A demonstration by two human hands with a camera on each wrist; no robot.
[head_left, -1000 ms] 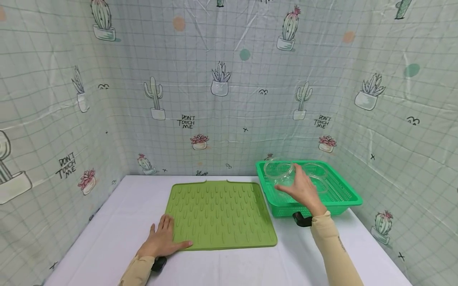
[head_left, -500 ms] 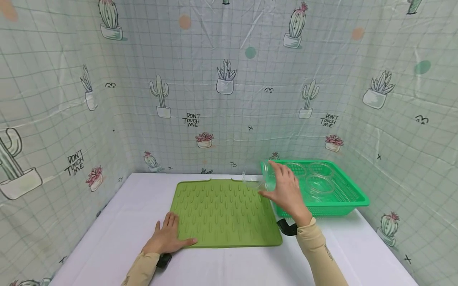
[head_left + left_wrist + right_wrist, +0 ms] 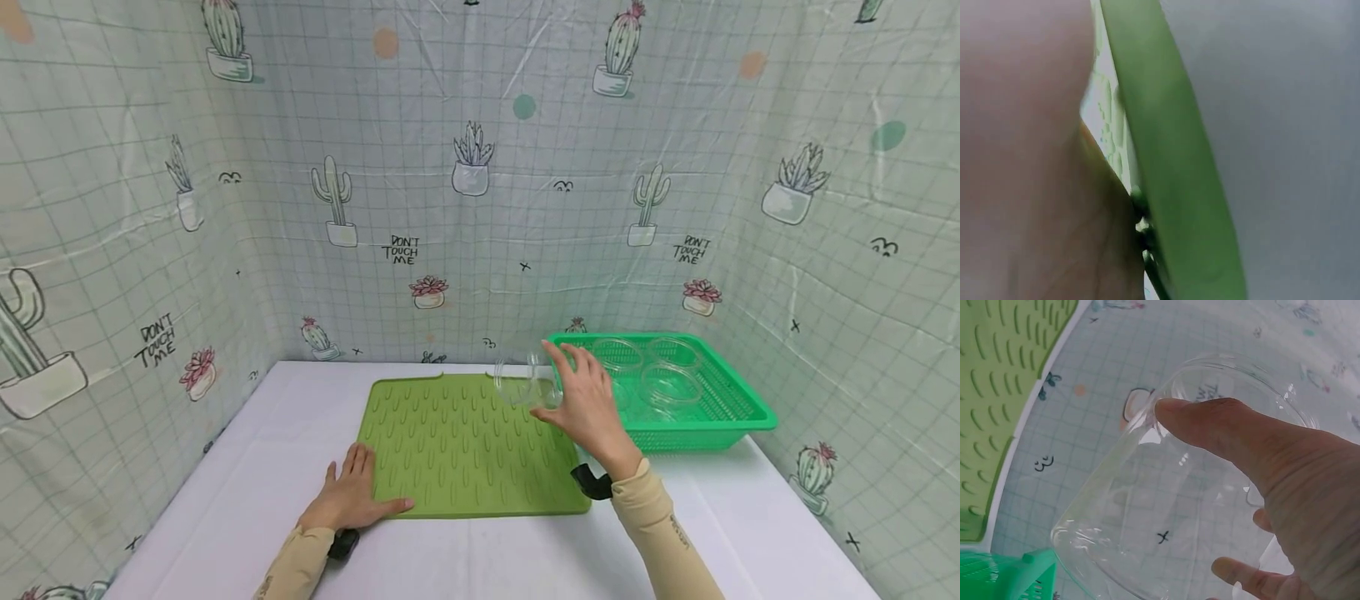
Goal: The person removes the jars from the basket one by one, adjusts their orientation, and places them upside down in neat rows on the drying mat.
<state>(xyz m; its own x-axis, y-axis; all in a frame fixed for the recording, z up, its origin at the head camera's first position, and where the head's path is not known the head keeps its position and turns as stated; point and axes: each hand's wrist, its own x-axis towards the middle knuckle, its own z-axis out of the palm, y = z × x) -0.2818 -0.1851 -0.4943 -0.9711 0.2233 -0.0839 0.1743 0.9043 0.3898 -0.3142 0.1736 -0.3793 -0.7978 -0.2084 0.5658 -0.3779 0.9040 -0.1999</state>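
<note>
One transparent cylindrical container was clamped between thumb and fingers of the right hand, tipped sideways, near the far right corner of the ridged green rectangular mat. The left hand, fingers straight, thumb apart, rested at the mat's near left corner.

1. A pale, gridded sheet forms the back wall, greyish and slightly wrinkled.
2. The same print covers the left wall and right wall, both a lighter green-grey.
3. Its pattern mixes potted cacti, black "DON'T TOUCH ME" lettering, and orange and green dots.
4. A smooth white counter fills the space between the walls.
5. Light falls soft and fairly even, glinting along the sheet's creases.
</note>
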